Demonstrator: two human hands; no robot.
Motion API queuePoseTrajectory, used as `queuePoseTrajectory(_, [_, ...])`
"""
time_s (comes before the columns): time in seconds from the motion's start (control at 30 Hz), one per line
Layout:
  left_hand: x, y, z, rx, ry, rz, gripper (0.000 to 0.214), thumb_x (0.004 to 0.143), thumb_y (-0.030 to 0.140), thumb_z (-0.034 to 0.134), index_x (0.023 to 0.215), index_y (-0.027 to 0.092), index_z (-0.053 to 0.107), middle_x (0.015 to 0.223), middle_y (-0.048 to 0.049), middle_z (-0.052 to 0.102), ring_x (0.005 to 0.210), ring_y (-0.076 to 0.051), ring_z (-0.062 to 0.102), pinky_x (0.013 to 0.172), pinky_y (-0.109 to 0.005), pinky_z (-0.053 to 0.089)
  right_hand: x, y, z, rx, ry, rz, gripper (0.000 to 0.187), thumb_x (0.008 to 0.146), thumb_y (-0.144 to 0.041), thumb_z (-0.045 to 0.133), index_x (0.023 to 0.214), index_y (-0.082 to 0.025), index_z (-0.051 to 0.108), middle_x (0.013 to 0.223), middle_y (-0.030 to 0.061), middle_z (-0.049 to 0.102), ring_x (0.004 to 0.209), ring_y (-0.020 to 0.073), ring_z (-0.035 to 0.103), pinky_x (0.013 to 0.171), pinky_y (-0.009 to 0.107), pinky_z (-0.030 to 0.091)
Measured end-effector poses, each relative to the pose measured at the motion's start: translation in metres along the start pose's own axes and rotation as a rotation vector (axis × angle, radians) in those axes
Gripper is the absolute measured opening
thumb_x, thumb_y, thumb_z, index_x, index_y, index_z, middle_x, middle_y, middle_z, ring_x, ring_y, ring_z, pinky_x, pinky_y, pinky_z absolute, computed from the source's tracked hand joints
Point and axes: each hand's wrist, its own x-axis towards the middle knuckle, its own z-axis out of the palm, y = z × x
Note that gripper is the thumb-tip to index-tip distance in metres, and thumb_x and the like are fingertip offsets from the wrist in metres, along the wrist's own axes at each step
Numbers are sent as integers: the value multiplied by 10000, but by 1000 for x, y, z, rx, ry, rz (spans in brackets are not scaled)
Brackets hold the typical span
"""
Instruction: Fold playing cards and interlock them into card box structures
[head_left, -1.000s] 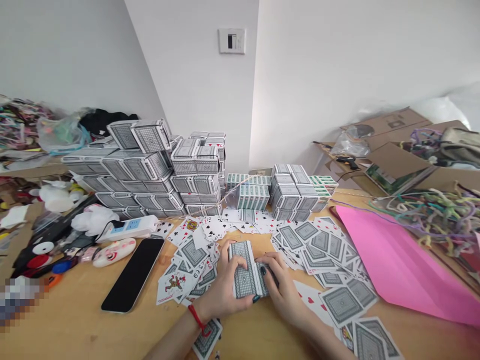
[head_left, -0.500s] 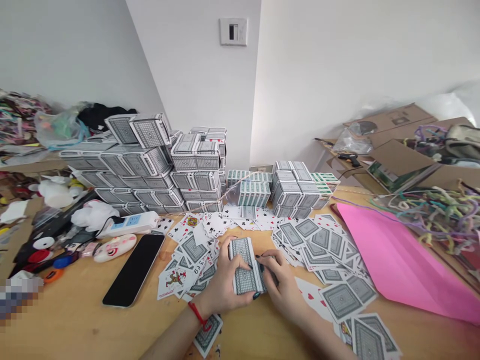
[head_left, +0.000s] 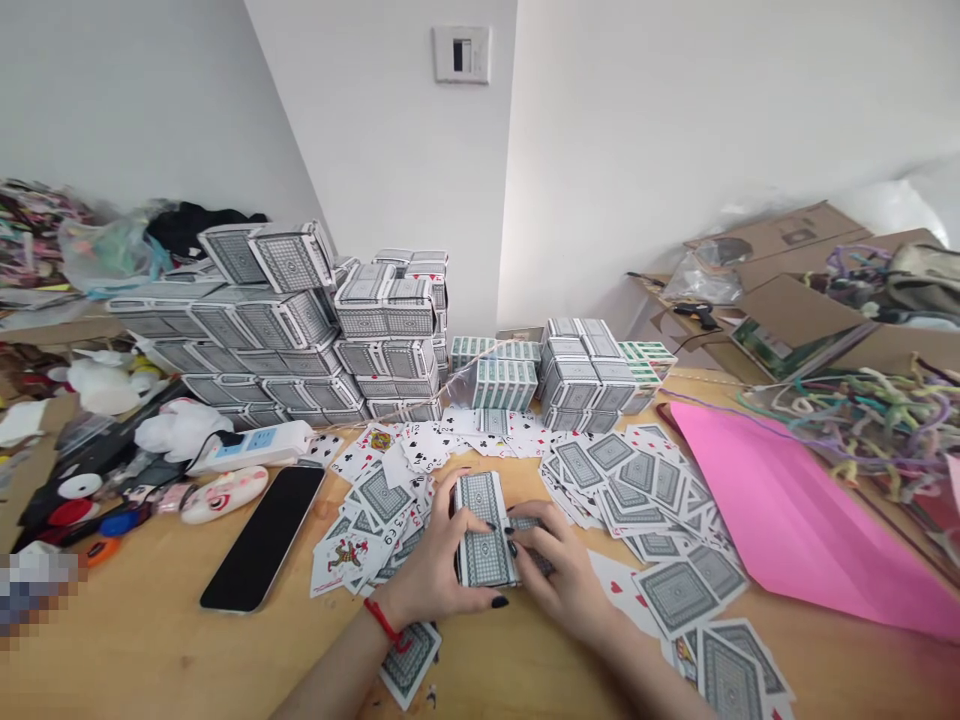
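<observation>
A block of playing cards with grey-green patterned backs sits in the middle, just above the tabletop or resting on it; I cannot tell which. My left hand wraps round its left side, thumb at the near edge and index finger across the top. At the block's right edge, my right hand has thumb and fingertips pinched together on a playing card, mostly hidden under the fingers. Loose cards lie left of the hands, and a spread of cards lies to the right.
Stacked card blocks stand at the back left, with a smaller stack and green-white boxes behind the hands. A black phone and power strip lie left. Pink paper and pipe cleaners are right.
My right fingers have closed in at the block's right edge, and the side strip that stood up there now looks flatter. The left thumb has shifted slightly. The view has moved a little.
</observation>
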Motion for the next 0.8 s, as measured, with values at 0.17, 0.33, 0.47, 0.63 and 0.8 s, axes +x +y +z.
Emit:
queuePoseTrajectory(0.17, [-1, 0, 0, 11, -9, -16, 538, 555, 383, 742, 962, 210, 437, 1431, -116, -21, 1323, -378, 102, 1018, -521, 228, -4, 8, 1, 133, 88, 158, 131, 837, -252, 483, 839, -223, 611, 1188, 104, 448, 1140, 272, 426, 924, 461, 393])
queuePoseTrajectory(0.33, [-4, 0, 7, 44, -15, -46, 490, 614, 321, 696, 985, 186, 407, 1435, -148, -69, 1335, -381, 38, 1029, -506, 200, -3, 11, 2, 224, 24, 201, 104, 862, -242, 418, 857, -214, 518, 1016, 86, 499, 1005, 224, 494, 866, 409, 415])
queuePoseTrajectory(0.47, [-5, -2, 10, 53, -33, -70, 487, 611, 293, 685, 981, 170, 394, 1427, -175, -62, 1339, -379, 18, 1035, -489, 199, -1, 10, 2, 207, 18, 192, 60, 844, -215, 419, 833, -208, 477, 986, 80, 480, 952, 219, 495, 828, 393, 423])
queuePoseTrajectory(0.63, [-4, -2, 10, 29, -54, -100, 475, 620, 304, 674, 974, 174, 385, 1429, -181, -73, 1334, -402, 14, 1016, -511, 223, 1, 7, 0, 189, 19, 160, 56, 837, -193, 411, 823, -212, 463, 963, 77, 468, 919, 213, 484, 793, 381, 436])
queuePoseTrajectory(0.8, [-4, -2, 10, 17, -82, -122, 505, 615, 306, 680, 998, 177, 379, 1425, -184, -73, 1327, -423, 11, 1007, -538, 221, -1, 8, 2, 183, 14, 158, 65, 843, -203, 405, 824, -211, 466, 960, 74, 455, 903, 213, 477, 794, 390, 431])
